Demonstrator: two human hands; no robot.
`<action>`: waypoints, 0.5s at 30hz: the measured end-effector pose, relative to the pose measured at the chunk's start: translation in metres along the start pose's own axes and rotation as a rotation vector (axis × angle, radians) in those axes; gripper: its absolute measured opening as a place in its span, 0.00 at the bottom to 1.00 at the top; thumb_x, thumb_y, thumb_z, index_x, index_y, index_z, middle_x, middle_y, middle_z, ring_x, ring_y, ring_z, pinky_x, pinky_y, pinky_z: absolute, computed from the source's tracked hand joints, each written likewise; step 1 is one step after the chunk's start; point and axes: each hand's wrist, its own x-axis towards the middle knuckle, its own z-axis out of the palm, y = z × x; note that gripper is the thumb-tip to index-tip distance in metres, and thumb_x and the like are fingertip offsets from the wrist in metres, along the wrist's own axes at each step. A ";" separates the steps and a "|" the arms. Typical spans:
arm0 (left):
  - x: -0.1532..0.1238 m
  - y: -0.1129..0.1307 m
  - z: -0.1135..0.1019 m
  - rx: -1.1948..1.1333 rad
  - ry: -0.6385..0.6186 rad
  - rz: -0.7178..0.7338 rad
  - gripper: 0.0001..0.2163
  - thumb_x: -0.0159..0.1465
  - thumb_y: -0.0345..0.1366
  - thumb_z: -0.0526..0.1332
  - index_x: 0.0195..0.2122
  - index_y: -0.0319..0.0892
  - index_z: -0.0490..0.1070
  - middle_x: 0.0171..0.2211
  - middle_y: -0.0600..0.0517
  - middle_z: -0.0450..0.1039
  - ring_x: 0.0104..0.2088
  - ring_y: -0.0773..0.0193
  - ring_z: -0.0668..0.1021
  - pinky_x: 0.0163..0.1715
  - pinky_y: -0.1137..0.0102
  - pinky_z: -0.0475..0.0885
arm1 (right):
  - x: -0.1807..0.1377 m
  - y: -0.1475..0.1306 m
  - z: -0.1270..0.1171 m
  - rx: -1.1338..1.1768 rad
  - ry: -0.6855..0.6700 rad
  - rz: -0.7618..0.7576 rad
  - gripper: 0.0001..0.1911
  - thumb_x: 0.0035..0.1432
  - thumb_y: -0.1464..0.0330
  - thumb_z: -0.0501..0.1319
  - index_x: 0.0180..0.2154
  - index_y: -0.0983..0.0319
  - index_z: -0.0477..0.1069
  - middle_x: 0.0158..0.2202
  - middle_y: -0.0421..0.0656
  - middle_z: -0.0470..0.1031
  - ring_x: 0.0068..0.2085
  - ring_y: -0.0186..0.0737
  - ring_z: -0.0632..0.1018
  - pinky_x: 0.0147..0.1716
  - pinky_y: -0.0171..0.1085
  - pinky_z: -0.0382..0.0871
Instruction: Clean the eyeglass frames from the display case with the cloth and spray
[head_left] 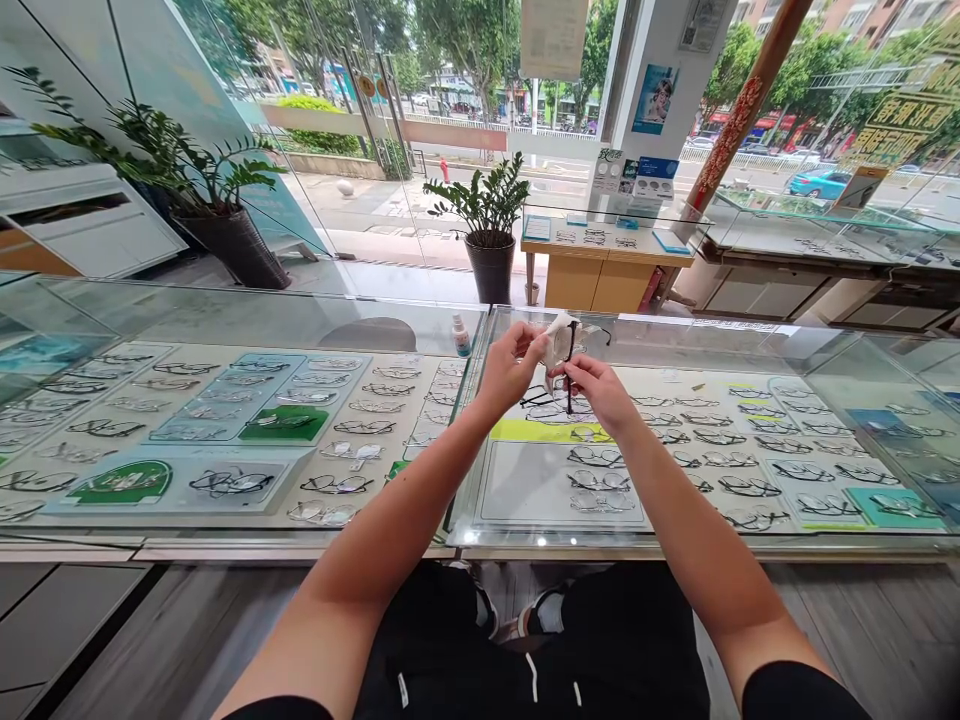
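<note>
So the left hand is pinching a white cloth against a pair of dark-armed glasses, and the right hand has them clamped, all above the glass counter. A small spray bottle stands just left. The hands and forearms block some displayed frames. Far side: a potted plant, wooden cabinet to its right, bigger plant way left.
</note>
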 end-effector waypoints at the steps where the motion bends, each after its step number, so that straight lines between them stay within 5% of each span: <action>1: 0.001 -0.001 0.000 -0.050 -0.033 -0.006 0.18 0.74 0.53 0.61 0.36 0.44 0.72 0.43 0.46 0.83 0.40 0.59 0.81 0.43 0.64 0.75 | 0.000 0.000 0.000 0.005 0.000 -0.002 0.21 0.57 0.47 0.75 0.32 0.57 0.79 0.40 0.43 0.85 0.35 0.38 0.72 0.37 0.40 0.64; 3: 0.003 -0.002 0.000 -0.139 -0.080 -0.030 0.20 0.75 0.55 0.59 0.36 0.43 0.74 0.45 0.45 0.83 0.41 0.60 0.80 0.43 0.65 0.75 | 0.000 -0.002 0.000 0.016 -0.004 -0.008 0.21 0.57 0.46 0.75 0.32 0.57 0.80 0.39 0.43 0.85 0.35 0.39 0.72 0.37 0.40 0.64; 7: 0.006 -0.006 0.002 -0.273 -0.089 -0.081 0.21 0.66 0.56 0.72 0.36 0.42 0.73 0.46 0.46 0.81 0.36 0.67 0.78 0.38 0.69 0.73 | -0.002 -0.003 0.002 0.042 -0.039 -0.014 0.21 0.57 0.46 0.75 0.34 0.57 0.82 0.36 0.42 0.82 0.36 0.40 0.73 0.39 0.41 0.65; 15: 0.005 -0.006 0.004 -0.489 -0.254 -0.327 0.33 0.56 0.55 0.81 0.50 0.44 0.65 0.30 0.56 0.79 0.26 0.66 0.79 0.29 0.71 0.72 | -0.003 -0.002 0.004 0.086 -0.081 0.005 0.24 0.55 0.44 0.77 0.34 0.57 0.82 0.37 0.43 0.82 0.37 0.41 0.74 0.40 0.42 0.68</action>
